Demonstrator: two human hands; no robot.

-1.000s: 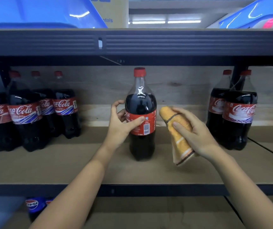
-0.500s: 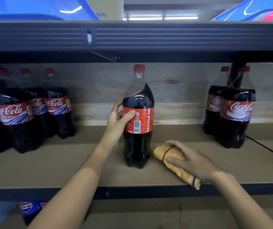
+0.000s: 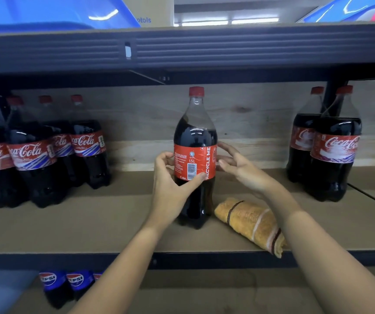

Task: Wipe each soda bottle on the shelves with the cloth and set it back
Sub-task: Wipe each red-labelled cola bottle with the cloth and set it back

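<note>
While the left hand [image 3: 170, 184] curls round the label of the full, likely heavy, slick bottle [image 3: 195, 155] standing mid-shelf [image 3: 91, 223], the right hand's [image 3: 243, 171] straight fingers [image 3: 226, 149] touch its side, the soft cloth [image 3: 252, 223] lying beside.

Seven cola bottles stand on the middle shelf [image 3: 91, 223] before me: one in the centre [image 3: 195, 155], four grouped at my left [image 3: 34, 159], and two at my right [image 3: 333, 155]. All seven wear red caps and red labels. One folded orange cloth [image 3: 250, 223] lies on the shelf board, just beside the centre bottle. On the shelf below, two blue-labelled cola bottles [image 3: 64, 284] show plainly, with the edge of a third peeking out beside them. My two hands are in view, left hand [image 3: 170, 184] and right hand [image 3: 243, 168]. Two blue bins [image 3: 46, 12] sit overhead, one at either end.
</note>
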